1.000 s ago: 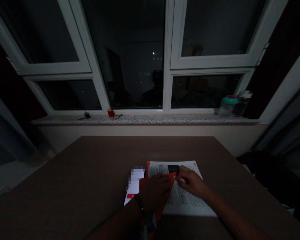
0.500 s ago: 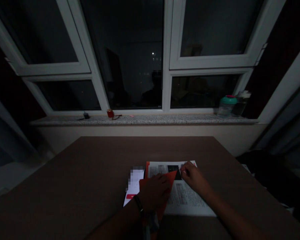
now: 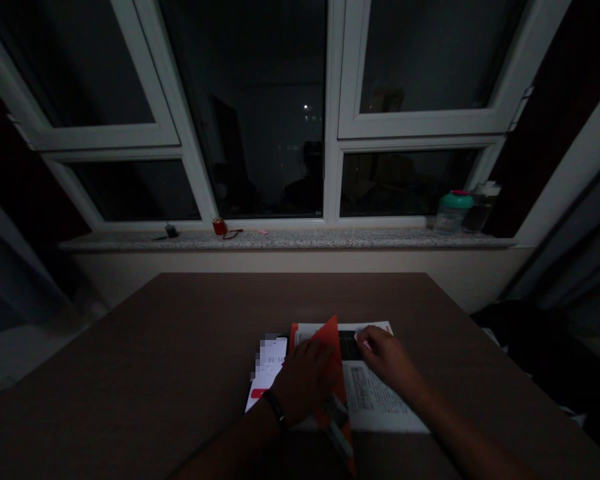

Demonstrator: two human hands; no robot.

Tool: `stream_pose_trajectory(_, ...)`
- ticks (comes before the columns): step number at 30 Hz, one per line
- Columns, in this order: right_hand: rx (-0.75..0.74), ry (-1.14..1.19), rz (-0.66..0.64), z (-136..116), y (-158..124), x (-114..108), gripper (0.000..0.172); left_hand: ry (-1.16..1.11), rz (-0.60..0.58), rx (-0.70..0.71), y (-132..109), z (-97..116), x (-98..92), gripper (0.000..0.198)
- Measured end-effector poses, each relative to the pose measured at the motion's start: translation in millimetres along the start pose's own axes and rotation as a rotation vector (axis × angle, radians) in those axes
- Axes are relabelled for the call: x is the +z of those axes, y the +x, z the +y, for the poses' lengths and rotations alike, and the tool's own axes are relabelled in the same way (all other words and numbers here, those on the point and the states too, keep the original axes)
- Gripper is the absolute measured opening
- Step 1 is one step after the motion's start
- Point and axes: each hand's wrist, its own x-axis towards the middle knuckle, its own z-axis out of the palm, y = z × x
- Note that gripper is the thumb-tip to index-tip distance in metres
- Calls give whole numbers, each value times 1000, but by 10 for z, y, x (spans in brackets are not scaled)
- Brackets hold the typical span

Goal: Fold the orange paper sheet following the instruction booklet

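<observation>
An orange paper triangle (image 3: 333,360) stands on edge over a printed white sheet (image 3: 375,397) on the brown table (image 3: 180,347). My left hand (image 3: 303,380) grips the orange paper from its left side, fingers curled round it. My right hand (image 3: 385,357) rests on the printed sheet just right of the orange paper, fingers bent down on the page near a dark printed block. A phone (image 3: 267,370) with a lit white screen lies left of my left hand.
A window sill (image 3: 290,240) runs behind the table, with a teal-lidded jar (image 3: 450,212) at the right and a small red object (image 3: 220,227) near the middle. Dark windows rise above. The room is dim.
The orange paper, lying flat under my left hand, has been lifted upright onto its edge. My right hand has slid up toward the sheet's top and stayed on it.
</observation>
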Motion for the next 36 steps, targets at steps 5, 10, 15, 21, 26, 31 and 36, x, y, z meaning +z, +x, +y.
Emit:
stream_pose_trajectory(5,-154,24,-87,-95,-37,23,8,17,8,13,10,-1,-7,39)
stream_pose_trajectory(10,-332,26,-251,-221,-70,36,11,100,30,-46,6,-37,48,42)
stream_pose_trajectory(15,-419,59,-328,-276,-73,34,16,136,43,-88,18,-62,67,40)
stream_pose_trajectory(21,-360,15,-273,-234,-61,38,14,83,95,-51,29,-82,60,37)
stream_pose_trajectory(26,-336,-95,-240,-220,-35,33,14,69,118,-97,14,-115,99,39)
stream_pose_trajectory(31,-257,-168,-194,-143,-2,-35,17,117,83,-203,21,-97,70,41)
stream_pose_trajectory(36,-221,-139,-165,-93,-11,-33,15,49,140,-150,38,-66,61,46)
